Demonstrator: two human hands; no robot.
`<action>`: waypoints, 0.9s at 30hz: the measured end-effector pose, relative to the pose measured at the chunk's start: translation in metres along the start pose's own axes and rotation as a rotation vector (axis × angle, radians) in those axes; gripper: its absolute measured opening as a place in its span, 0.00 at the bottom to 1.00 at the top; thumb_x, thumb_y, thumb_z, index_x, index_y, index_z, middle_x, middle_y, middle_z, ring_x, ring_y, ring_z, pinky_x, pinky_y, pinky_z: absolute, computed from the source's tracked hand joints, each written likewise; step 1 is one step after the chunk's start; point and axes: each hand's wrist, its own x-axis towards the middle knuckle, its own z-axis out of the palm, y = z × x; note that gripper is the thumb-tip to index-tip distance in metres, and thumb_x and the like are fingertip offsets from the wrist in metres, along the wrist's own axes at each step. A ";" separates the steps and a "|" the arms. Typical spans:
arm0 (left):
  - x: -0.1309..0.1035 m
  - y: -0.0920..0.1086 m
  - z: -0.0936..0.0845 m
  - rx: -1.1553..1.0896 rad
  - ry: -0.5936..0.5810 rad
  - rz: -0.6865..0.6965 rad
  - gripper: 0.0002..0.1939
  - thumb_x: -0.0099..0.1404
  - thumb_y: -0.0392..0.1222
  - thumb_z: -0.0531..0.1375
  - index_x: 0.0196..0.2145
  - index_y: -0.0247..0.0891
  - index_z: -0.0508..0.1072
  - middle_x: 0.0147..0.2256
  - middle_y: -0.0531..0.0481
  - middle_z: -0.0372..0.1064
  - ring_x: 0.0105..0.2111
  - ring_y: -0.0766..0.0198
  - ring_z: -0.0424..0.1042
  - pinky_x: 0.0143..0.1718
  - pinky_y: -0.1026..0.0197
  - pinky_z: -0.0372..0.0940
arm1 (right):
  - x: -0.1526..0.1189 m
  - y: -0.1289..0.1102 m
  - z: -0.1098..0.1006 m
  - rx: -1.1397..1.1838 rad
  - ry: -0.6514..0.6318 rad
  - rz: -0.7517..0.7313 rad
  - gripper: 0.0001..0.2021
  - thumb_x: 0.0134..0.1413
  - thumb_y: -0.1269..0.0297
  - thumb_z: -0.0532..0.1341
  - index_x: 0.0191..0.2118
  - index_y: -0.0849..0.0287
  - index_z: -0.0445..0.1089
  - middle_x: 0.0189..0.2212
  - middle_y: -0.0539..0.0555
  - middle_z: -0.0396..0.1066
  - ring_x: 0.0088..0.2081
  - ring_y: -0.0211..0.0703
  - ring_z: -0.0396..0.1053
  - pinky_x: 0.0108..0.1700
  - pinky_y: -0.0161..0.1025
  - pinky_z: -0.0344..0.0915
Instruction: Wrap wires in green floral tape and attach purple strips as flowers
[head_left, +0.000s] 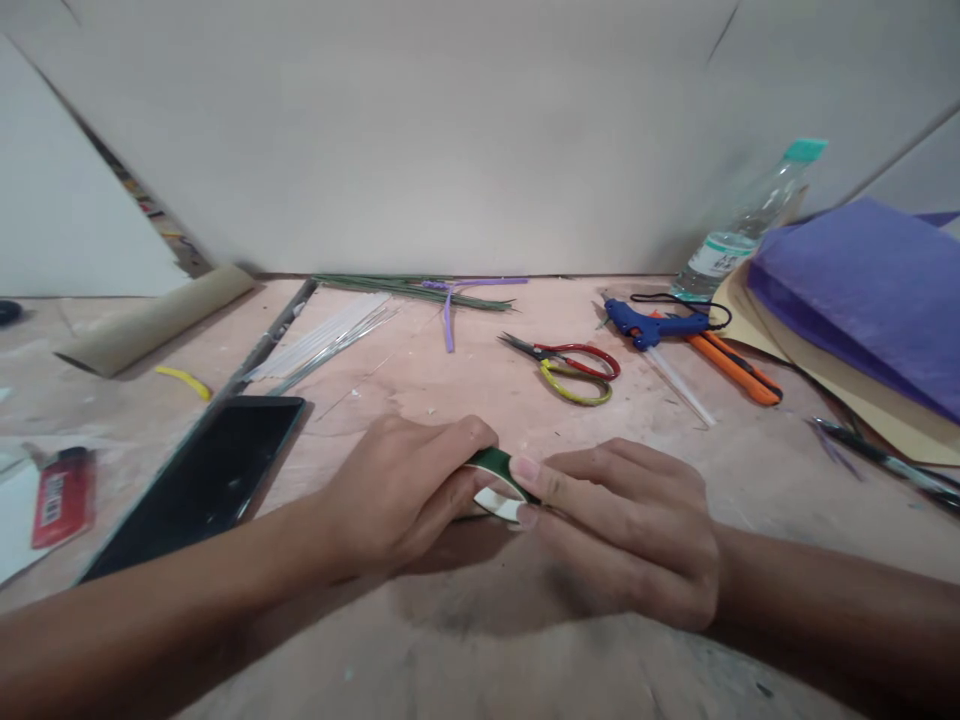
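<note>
Between my two hands is a roll of green tape (493, 460), with a pale inner core showing. My left hand (420, 490) grips its left side, fingers curled over the top and thumb below. On the other side, my right hand (630, 520) pinches the tape's right edge between thumb and fingertips. The roll is held just above the table, and its left part is hidden behind my left fingers. Past my hands lie scissors (574, 372) with one red and one yellow handle.
A black phone (202, 480) and a red bottle (65, 497) lie left, near a cardboard tube (157, 320). Green wire stems (390, 287) and clear glue sticks (326, 335) are behind. At right are a blue glue gun (652, 322), orange cutter (739, 370), water bottle (724, 250) and purple paper (862, 290).
</note>
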 end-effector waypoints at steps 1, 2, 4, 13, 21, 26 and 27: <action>0.000 0.000 -0.001 -0.032 -0.018 0.004 0.08 0.78 0.37 0.48 0.42 0.40 0.65 0.26 0.57 0.71 0.20 0.65 0.69 0.24 0.62 0.57 | 0.000 0.000 -0.001 -0.008 -0.003 -0.011 0.10 0.67 0.75 0.60 0.44 0.63 0.79 0.47 0.61 0.84 0.40 0.47 0.82 0.31 0.40 0.78; 0.000 0.000 -0.002 -0.059 -0.031 0.004 0.08 0.79 0.38 0.48 0.42 0.40 0.65 0.26 0.57 0.70 0.20 0.65 0.68 0.24 0.62 0.57 | -0.001 0.000 -0.002 -0.018 -0.005 -0.019 0.09 0.67 0.75 0.60 0.43 0.62 0.79 0.48 0.61 0.84 0.40 0.47 0.82 0.30 0.40 0.78; -0.001 0.000 -0.003 -0.112 -0.030 -0.015 0.08 0.80 0.40 0.48 0.42 0.40 0.64 0.27 0.57 0.69 0.21 0.66 0.68 0.25 0.63 0.59 | -0.001 0.000 -0.002 -0.029 -0.009 -0.013 0.10 0.68 0.75 0.60 0.41 0.60 0.79 0.47 0.59 0.84 0.37 0.44 0.81 0.28 0.39 0.76; -0.007 -0.001 -0.005 -0.298 0.044 -0.042 0.17 0.82 0.52 0.49 0.38 0.40 0.67 0.28 0.54 0.69 0.23 0.66 0.66 0.25 0.62 0.61 | -0.010 0.001 0.008 0.005 0.132 0.073 0.07 0.63 0.78 0.63 0.43 0.65 0.78 0.40 0.61 0.79 0.33 0.43 0.76 0.28 0.40 0.73; -0.008 -0.002 -0.002 -0.120 0.037 0.064 0.20 0.81 0.51 0.50 0.34 0.40 0.70 0.23 0.53 0.70 0.21 0.63 0.67 0.24 0.58 0.57 | -0.020 0.001 0.018 0.073 0.180 0.147 0.14 0.60 0.77 0.61 0.51 0.63 0.75 0.39 0.56 0.79 0.36 0.43 0.76 0.33 0.40 0.79; -0.002 0.004 -0.003 0.062 0.070 0.172 0.23 0.82 0.53 0.48 0.32 0.40 0.68 0.19 0.55 0.65 0.18 0.64 0.63 0.23 0.57 0.52 | -0.018 -0.002 0.016 0.105 0.087 0.106 0.21 0.58 0.79 0.58 0.57 0.73 0.73 0.42 0.59 0.79 0.39 0.43 0.76 0.36 0.42 0.79; -0.001 0.005 -0.004 0.090 0.088 0.196 0.23 0.82 0.52 0.48 0.31 0.40 0.67 0.19 0.55 0.65 0.18 0.64 0.62 0.23 0.57 0.52 | -0.018 -0.002 0.016 0.128 0.069 0.095 0.22 0.58 0.80 0.58 0.58 0.73 0.73 0.42 0.59 0.78 0.38 0.43 0.75 0.35 0.41 0.78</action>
